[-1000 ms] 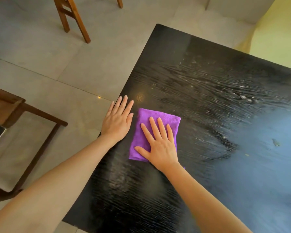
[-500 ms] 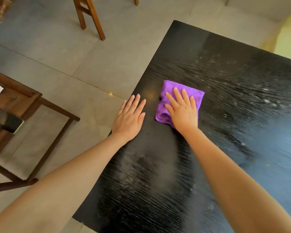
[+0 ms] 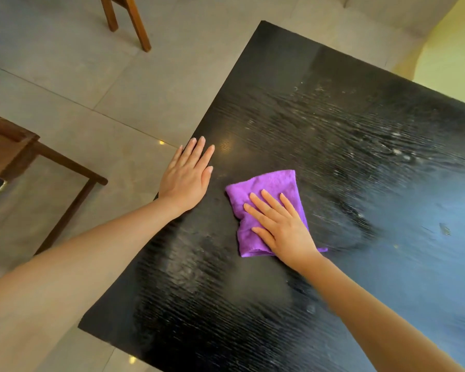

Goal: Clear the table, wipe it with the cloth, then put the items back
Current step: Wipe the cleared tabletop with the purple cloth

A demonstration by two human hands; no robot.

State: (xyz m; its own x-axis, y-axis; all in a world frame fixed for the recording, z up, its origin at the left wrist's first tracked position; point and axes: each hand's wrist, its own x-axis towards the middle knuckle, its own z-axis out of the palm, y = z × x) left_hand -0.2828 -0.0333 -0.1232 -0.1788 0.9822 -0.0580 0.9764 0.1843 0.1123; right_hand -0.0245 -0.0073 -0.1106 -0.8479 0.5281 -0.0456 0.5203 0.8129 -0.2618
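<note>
Head view: my right hand [image 3: 282,226] has drawn the purple cloth [image 3: 273,183] back toward me since half a second ago. Then it sat higher up, level with my left fingertips. Now it lies at about 4 o'clock from my left hand [image 3: 185,178], with a strip of bare black between them. My right hand is flat on top of the cloth, fingers straight and slightly spread, pressing it down rather than gripping it. A corner of the cloth pokes out past my wrist at 3 o'clock.

My left hand is where it was, flat and wide on the left edge of the surface [image 3: 360,124], fingers straight and close together, holding nothing.

The dark wood grain carries pale smears and specks toward 1 and 2 o'clock, and a hazy streaked patch at 6 o'clock between my forearms.

Off the surface, on the grey tiled floor [image 3: 91,84], two brown chair legs [image 3: 134,25] stand at 11 o'clock, and a low wooden frame [image 3: 54,157] sits at 9 o'clock. A yellow patch [image 3: 451,52] shows at 2 o'clock. My right forearm hides the near-right stretch of the surface.
</note>
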